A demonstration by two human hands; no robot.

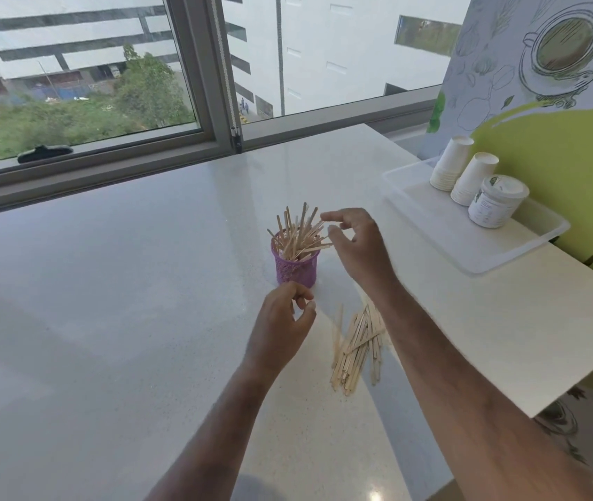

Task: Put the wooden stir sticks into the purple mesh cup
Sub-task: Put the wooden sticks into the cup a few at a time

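Purple mesh cup (295,266) stands mid-frame on the white counter (143,283), already bristling with wooden stir sticks (298,233). A loose pile of stir sticks (356,347) lies lower right of the cup, between the forearms. Right hand (358,244) hovers just beside the cup's sticks, fingers spread and relaxed, gripping nothing. Left hand (282,320) sits below the cup, fingers loosely curled, empty as far as visible. The sticks look light, stiff, thin and snappable; best pinched mid-length, several at once.

An office pantry: paper cups (451,163) on a tray (526,247), coffee mural (562,48), wide window (81,74).
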